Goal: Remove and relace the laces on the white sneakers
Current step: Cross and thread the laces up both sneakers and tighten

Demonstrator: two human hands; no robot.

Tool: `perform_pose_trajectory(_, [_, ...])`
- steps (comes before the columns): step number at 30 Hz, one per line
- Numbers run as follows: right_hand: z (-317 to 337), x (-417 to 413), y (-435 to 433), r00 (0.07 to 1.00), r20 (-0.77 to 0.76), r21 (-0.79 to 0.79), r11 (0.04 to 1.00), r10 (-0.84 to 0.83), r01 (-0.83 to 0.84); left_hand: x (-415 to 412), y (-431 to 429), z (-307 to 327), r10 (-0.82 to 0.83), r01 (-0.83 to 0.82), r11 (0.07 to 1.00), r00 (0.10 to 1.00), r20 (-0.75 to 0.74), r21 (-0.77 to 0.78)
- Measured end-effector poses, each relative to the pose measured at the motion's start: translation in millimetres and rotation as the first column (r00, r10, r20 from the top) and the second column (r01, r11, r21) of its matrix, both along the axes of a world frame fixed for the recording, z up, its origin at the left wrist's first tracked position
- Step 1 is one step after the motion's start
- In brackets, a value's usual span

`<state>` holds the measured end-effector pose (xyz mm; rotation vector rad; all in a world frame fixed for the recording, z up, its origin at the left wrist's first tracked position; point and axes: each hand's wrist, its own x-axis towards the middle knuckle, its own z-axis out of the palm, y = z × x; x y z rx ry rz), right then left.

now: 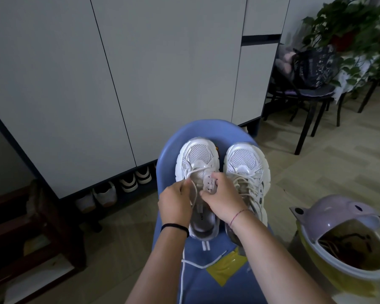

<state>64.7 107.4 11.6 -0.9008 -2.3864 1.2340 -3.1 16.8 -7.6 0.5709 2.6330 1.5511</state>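
Observation:
Two white sneakers stand side by side on a blue seat [169, 154], toes pointing away from me. The left sneaker [196, 159] has its lace only near the toe end, and its tongue lies bare. My left hand [176, 205] pinches the white lace [193, 263] at the left eyelet row; the loose lace trails down over the seat toward me. My right hand [221, 197] grips the right eyelet flap of the same shoe between thumb and fingers. The right sneaker [247, 165] is fully laced and partly hidden under my right wrist.
A yellow bin [347, 275] with a tilted lilac lid stands at the right. A yellow patch [225, 267] lies on the blue seat. White cabinet doors fill the left and back, with shoes [130, 183] underneath. A dark chair with a bag [312, 69] and a plant stand at the back right.

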Motion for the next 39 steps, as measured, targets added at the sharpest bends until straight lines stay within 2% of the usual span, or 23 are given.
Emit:
perform_pose_trajectory(4, [6,4,2,1.000,-0.015,-0.005,1.000,0.002,-0.002,-4,7,-3,0.008,-0.011,0.994,1.000,0.022,0.109])
perform_pose_trajectory(8, [2,4,-1,1.000,0.005,0.004,1.000,0.005,-0.005,-10,10,-9,0.002,-0.005,0.994,1.000,0.030,0.107])
perform_pose_trajectory(14, [2,4,2,0.999,0.038,-0.023,1.000,0.015,-0.014,-17,11,-10,-0.050,0.006,0.983,0.971,0.235,0.182])
perform_pose_trajectory(21, [7,7,-2,0.999,0.033,-0.021,1.000,-0.003,0.004,-20,5,-2,-0.100,0.067,0.992,0.929,0.355,0.106])
perform_pose_trajectory(24, [12,10,-5,0.999,0.034,-0.004,1.000,-0.001,0.001,-19,-6,9,-0.130,0.010,0.961,0.898,0.420,0.276])
perform_pose_trajectory(27, [20,13,-7,1.000,0.024,0.004,1.000,0.006,-0.006,-11,-22,19,-0.241,0.012,0.900,0.846,0.475,0.436])
perform_pose_trajectory(28, [22,13,-8,0.999,-0.012,-0.037,0.999,0.030,-0.030,-8,-24,22,-0.303,0.022,0.871,0.810,0.502,0.491])
perform_pose_trajectory(30, [29,14,-14,0.992,-0.108,-0.219,0.972,0.064,-0.087,-2,-26,26,-0.450,0.015,0.790,0.693,0.563,0.613])
perform_pose_trajectory(32, [32,15,-20,0.982,-0.179,-0.472,0.871,0.060,-0.139,-2,-24,31,-0.542,-0.021,0.716,0.612,0.576,0.697])
perform_pose_trajectory(34, [33,18,-24,0.977,-0.204,-0.654,0.734,0.061,-0.182,-3,-23,34,-0.569,-0.046,0.676,0.601,0.561,0.735])
perform_pose_trajectory(35, [31,21,-23,0.977,-0.186,-0.675,0.709,0.103,-0.204,-5,-23,33,-0.574,-0.063,0.659,0.601,0.556,0.749])
perform_pose_trajectory(39, [31,34,-18,0.913,-0.069,-0.592,0.720,0.403,-0.363,-7,-21,29,-0.550,-0.138,0.599,0.645,0.531,0.788])
